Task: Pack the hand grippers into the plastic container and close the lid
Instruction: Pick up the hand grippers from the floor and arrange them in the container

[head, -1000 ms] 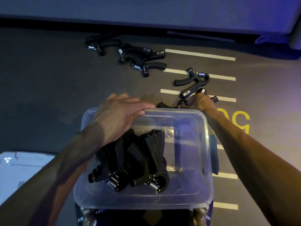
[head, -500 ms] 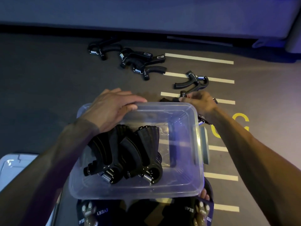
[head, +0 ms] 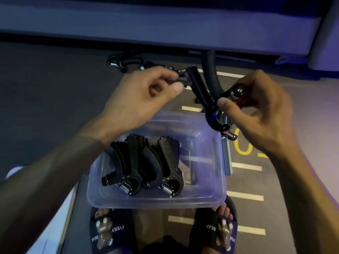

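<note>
My right hand (head: 260, 114) holds a black hand gripper (head: 200, 90) up over the far right corner of the clear plastic container (head: 156, 203). The fingers pinch its round knob, and the two handles point up and away. My left hand (head: 143, 99) hovers with curled fingers just left of the handle tips. A dark piece shows between thumb and forefinger, and I cannot tell whether the hand pinches it. Several black hand grippers (head: 146, 165) lie packed in the container's left half, springs toward me. More hand grippers (head: 126, 61) lie on the floor beyond my left hand.
A white lid (head: 55, 217) lies on the floor at the lower left, partly under my left forearm. Part of another hand gripper (head: 229, 135) shows by the container's right side. My sandalled feet (head: 106, 230) stand right below the container. A pale ledge (head: 165, 24) runs along the back.
My right hand has lifted a hand gripper off the floor to above the container's far right corner. My left hand has left the container's rim and risen toward the handles.
</note>
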### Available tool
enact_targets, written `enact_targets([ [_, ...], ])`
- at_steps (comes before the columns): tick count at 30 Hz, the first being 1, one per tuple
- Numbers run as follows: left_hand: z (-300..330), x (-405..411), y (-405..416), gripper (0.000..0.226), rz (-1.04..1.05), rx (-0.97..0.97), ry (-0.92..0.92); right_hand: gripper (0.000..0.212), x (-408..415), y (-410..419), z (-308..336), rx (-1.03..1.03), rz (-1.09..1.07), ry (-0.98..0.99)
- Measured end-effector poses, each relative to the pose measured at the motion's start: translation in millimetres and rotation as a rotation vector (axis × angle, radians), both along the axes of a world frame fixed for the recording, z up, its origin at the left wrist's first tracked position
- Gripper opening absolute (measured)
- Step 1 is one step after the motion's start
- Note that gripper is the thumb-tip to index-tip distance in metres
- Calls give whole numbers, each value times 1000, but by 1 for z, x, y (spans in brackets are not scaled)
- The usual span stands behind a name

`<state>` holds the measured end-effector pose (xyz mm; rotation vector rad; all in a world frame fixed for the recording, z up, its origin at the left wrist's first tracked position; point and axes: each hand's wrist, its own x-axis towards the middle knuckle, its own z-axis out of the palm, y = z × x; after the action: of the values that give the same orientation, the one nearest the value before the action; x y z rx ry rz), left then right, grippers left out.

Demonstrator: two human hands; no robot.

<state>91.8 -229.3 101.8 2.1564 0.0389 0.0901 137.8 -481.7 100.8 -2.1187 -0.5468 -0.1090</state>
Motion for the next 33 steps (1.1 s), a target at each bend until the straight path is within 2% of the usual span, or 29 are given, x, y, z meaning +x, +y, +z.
enact_targets([
  [2, 14, 8, -5, 41, -49, -40, 77, 29, -18, 3, 7, -23, 66, -13],
  [5, 23, 15, -2, 40, -73, 14, 164, 31, -41, 1, 8, -33, 64, 6],
  [8, 27, 15, 3, 36, -138, -94, 355, 31, -62, -1, 7, -53, 109, -31],
  [10, 29, 14, 0, 35, -208, -109, 420, 30, -71, -2, 7, -129, 195, -65],
  [11, 28, 13, -1, 34, -238, -87, 417, 29, -73, -4, 6, -189, 262, -18],
  [14, 24, 8, -8, 26, -345, -7, 369, 26, -68, -14, 4, -493, 441, 306],
  [16, 14, 1, -18, 27, -424, 143, 280, 22, -61, -23, 2, -576, 470, 425],
  [18, -1, -9, -30, 31, -468, 308, 165, 18, -54, -27, 2, -564, 433, 435],
  [20, -16, -15, -43, 33, -497, 402, 111, 13, -43, -31, -3, -586, 339, 334],
  [25, -49, -21, -65, 53, -685, 788, 2, 5, -11, -40, -29, -399, 55, 361],
  [28, -62, -23, -71, 52, -746, 864, -20, 5, 7, -43, -56, -389, -30, 418],
  [33, -79, -19, -70, 44, -774, 861, 23, 9, 30, -48, -113, -459, -212, 517],
])
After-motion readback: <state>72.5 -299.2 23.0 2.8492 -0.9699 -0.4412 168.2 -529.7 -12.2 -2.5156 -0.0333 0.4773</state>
